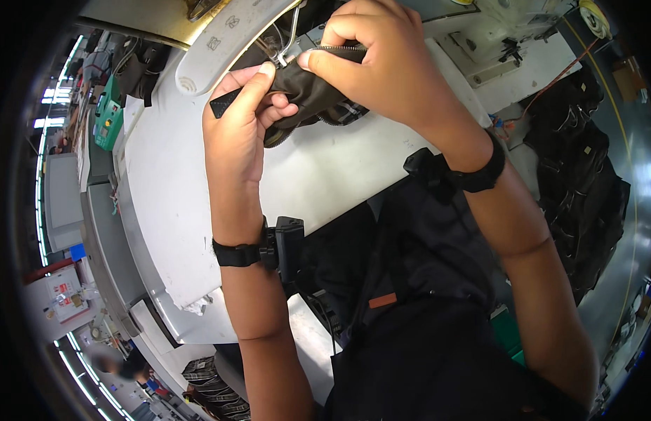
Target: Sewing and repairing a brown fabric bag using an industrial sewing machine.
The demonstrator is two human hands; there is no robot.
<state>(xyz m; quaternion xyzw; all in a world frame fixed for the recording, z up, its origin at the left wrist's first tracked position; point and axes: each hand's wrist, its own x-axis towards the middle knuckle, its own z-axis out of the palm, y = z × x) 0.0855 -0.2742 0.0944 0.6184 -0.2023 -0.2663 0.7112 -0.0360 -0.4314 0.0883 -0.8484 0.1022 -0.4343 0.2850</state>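
Note:
Dark brown fabric (308, 88) with zipper edging lies bunched on the white table at the sewing machine (230, 45). My left hand (241, 116) pinches its near-left edge between thumb and forefinger, close beside the presser foot (282, 57). A black strap end (223, 105) sticks out at that hand. On the other side of the foot, my right hand (371, 59) presses thumb and fingers on the fabric, next to a zipper (345, 49). The cloth under the foot is partly hidden by my fingers.
The white table (325, 165) curves round in front of me. A pile of dark fabric pieces (574, 168) lies at the right, with an orange cord (553, 77) above it. At the left stand a green box (108, 116) and a grey bench (115, 238).

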